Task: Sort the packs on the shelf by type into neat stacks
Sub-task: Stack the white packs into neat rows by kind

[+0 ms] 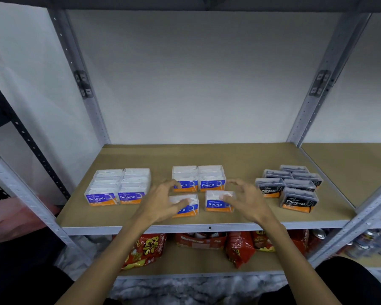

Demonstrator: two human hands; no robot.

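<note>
The shelf (207, 155) is a flat brown board with a grey metal rim. All the packs on it are small clear plastic boxes with bright labels on the front.

At 9 o'clock sit the Smooth packs (117, 187), white inside, blue and orange labels, in two neat rows side by side.

In the middle are the Round packs (199, 178), two close together at the back. Two more sit apart in front: the left loose pack (185, 204) and the right loose pack (219, 201).

The left hand (163, 203) has its fingers spread wide and curled, with the thumb on the left loose pack. The right hand (244, 200) is spread wide too, thumb on the right loose pack. Neither hand has closed around a pack.

At 3 o'clock are the Charcoal packs (290, 186), dark inside with black labels, set a bit crooked.

Below, at 6 o'clock, lie shiny red snack bags (145, 252).
</note>
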